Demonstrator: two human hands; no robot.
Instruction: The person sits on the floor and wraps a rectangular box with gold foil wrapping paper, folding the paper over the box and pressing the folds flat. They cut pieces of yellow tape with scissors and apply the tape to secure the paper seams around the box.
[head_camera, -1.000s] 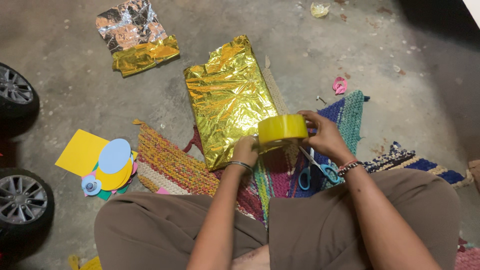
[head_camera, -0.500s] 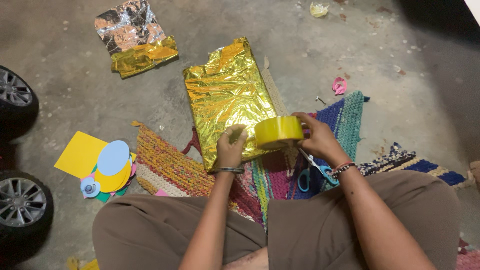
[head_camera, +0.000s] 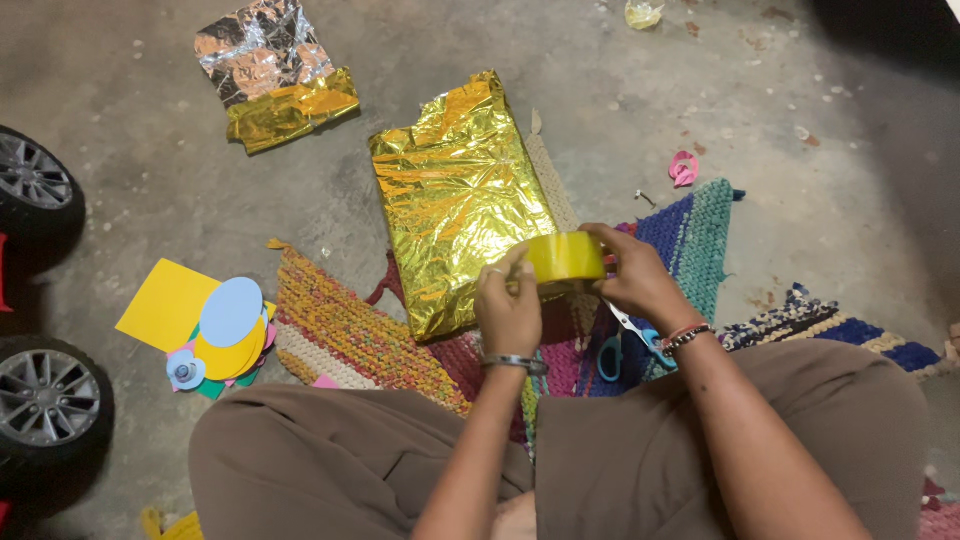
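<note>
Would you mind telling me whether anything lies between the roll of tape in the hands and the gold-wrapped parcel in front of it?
Nothing visible does. Both hands, left hand and right hand, hold the yellow tape roll right at the near edge of the gold-wrapped parcel. The scissors lie nearer the person, under the right hand.

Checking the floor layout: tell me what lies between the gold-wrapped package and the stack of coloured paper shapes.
In the head view, the braided rug's left end lies there.

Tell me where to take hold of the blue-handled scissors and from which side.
Grip the blue loop handles, coming from the person's side. The scissors lie flat on the rug under the right hand, handles toward the knees, blades pointing away beneath the tape roll.
</note>
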